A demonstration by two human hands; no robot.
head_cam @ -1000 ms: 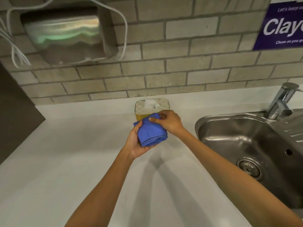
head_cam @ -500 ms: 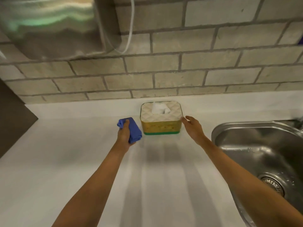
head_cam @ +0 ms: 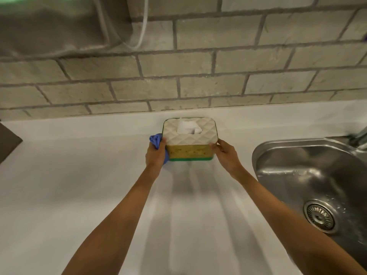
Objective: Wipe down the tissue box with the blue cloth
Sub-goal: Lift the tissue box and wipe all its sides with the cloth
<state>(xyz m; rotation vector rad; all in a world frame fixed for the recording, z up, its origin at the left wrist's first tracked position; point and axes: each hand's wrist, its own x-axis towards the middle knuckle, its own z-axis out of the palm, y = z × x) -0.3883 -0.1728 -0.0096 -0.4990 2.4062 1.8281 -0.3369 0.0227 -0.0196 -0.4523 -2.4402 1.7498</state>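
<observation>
The tissue box (head_cam: 189, 149) stands on the white counter near the brick wall. It has a cream quilted lid with a white tissue sticking out, yellow sides and a green base. My left hand (head_cam: 155, 154) holds the bunched blue cloth (head_cam: 155, 141) and presses it against the box's left side. My right hand (head_cam: 226, 155) grips the box's right front corner, fingers on its side. Most of the cloth is hidden behind my left hand.
A steel sink (head_cam: 309, 185) with a drain lies to the right, its tap (head_cam: 358, 135) at the frame's edge. A metal dispenser (head_cam: 53, 24) with a white cable hangs on the wall at upper left. The white counter (head_cam: 79, 185) spreads left and toward me.
Both hands have closed in on the box. The left hand brought the cloth against the box's left side and the right hand took hold of its right corner.
</observation>
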